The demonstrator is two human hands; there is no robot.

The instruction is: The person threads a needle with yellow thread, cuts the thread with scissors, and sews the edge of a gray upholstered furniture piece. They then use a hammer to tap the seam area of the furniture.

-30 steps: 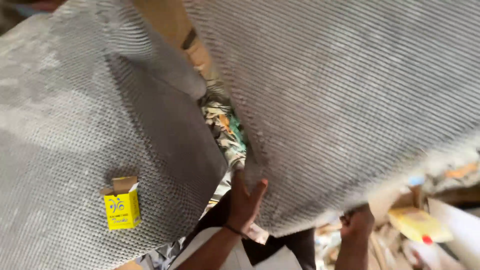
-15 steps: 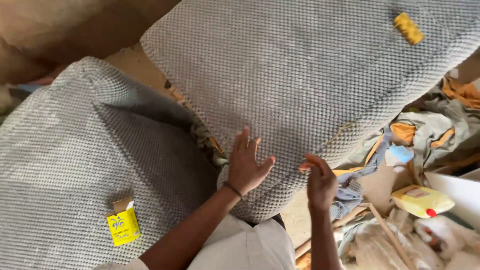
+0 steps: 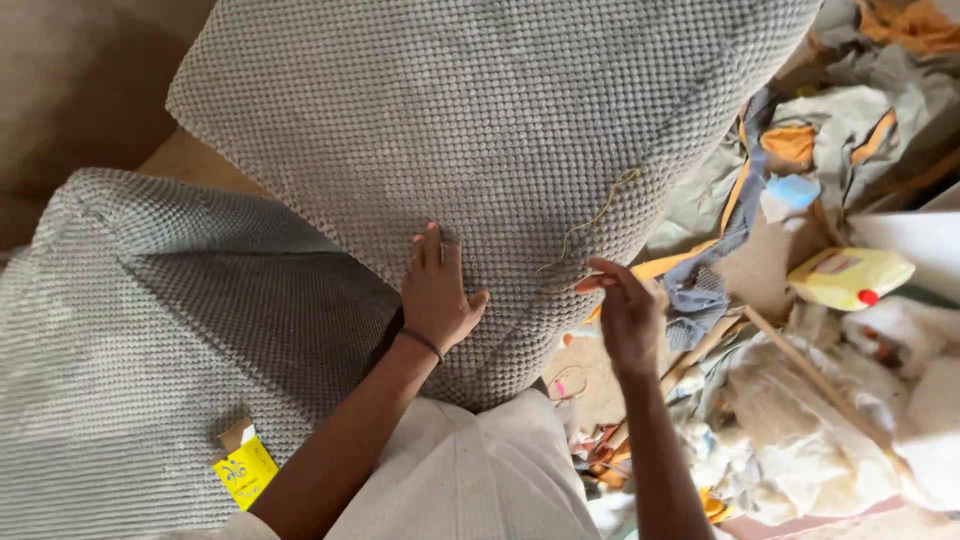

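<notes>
Here two hands work two grey cushions: left hand (image 3: pixel 437 295) pressed flat on the upper cushion (image 3: pixel 480 150), right hand (image 3: pixel 625 315) pinching yellow thread (image 3: pixel 590 225).

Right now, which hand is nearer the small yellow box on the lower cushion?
Left. The left hand lies flat on the upper grey cushion, up and to the right of the yellow box. The right hand is farther right, pinching a yellowish thread at the cushion's edge.

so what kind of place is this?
Probably an upholstery or sewing workshop: the left hand presses a grey textured cushion, the right hand pulls thread, and fabric scraps clutter the floor.
</notes>
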